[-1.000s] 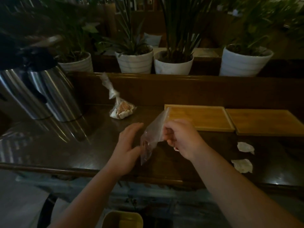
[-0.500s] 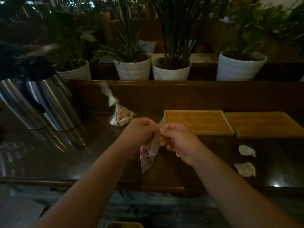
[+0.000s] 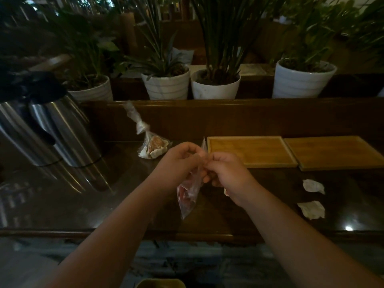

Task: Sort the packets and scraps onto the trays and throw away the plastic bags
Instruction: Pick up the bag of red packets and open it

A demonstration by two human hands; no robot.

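A clear plastic bag (image 3: pixel 190 194) is held above the dark desk (image 3: pixel 87 204) by both hands, near its top edge. The fingers of the left hand (image 3: pixel 179 163) are curled and pressed on the bag's upper left side, and the fingers of the right hand (image 3: pixel 225 173) are pinched on the upper right side, so that the two hands are nearly touching over the bag's mouth. The bag hangs down between the wrists, tapering to a point, and something reddish is seen inside its lower part; what it is cannot be told. A second bag (image 3: pixel 152 145), knotted at the neck and filled with pale and brownish pieces, is set on the desk beyond the left hand, with its twisted top leaning up and to the left. Two wooden trays lie side by side at the far right of the desk: the nearer tray (image 3: pixel 249 150) is just beyond the right hand, and the farther tray (image 3: pixel 332 151) is just beside it. Two crumpled white scraps are seen on the desk to the right of the right forearm, one scrap (image 3: pixel 313 186) behind the other scrap (image 3: pixel 311 209). Two steel flasks (image 3: pixel 54 129) stand at the left, and potted plants (image 3: pixel 216 84) are lined along the ledge behind.
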